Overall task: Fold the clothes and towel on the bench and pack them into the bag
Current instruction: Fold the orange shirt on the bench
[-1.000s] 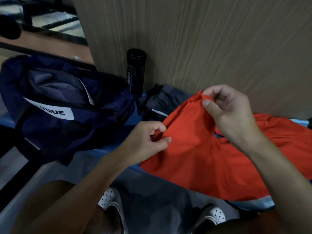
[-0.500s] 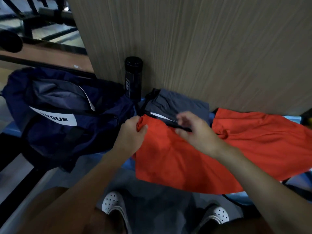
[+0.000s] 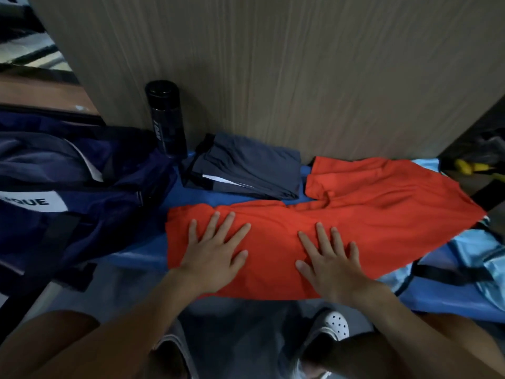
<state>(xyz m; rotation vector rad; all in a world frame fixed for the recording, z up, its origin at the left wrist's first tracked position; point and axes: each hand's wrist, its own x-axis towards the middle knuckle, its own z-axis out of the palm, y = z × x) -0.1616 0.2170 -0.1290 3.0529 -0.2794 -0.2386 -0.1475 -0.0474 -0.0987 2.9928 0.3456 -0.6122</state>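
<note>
1. Garment location: the orange garment [image 3: 355,214] lies flat on the blue bench [image 3: 188,198]. It sits in front of the folded dark grey garment [image 3: 246,170] and just right of the navy bag [image 3: 82,187].
2. Hand state: the left hand [image 3: 216,255] and right hand [image 3: 330,263] rest palm-down on the near half of the orange cloth. Fingers are straight and spread, and neither hand grips anything.
3. Purpose of hand placement (judgement): the flat palms press the fabric to smooth it and pin it against the bench. This lets the next fold start from an even layer.
4. Long axis: the orange garment runs left to right along the bench, roughly parallel to the wood panel [image 3: 300,64].
5. Ends: the left end is narrow and square and points toward the bag. The right end is wider and spreads onto light blue fabric [image 3: 478,255]; whether that is the towel cannot be told.
6. Far edge: one orange section near the panel lies creased and doubled over, so flattening looks incomplete.
7. Staging (judgement): the grey garment sits against the panel beside the black bottle [image 3: 166,119], clear of the working area. The bag sits close on the left, within reach for packing.
</note>
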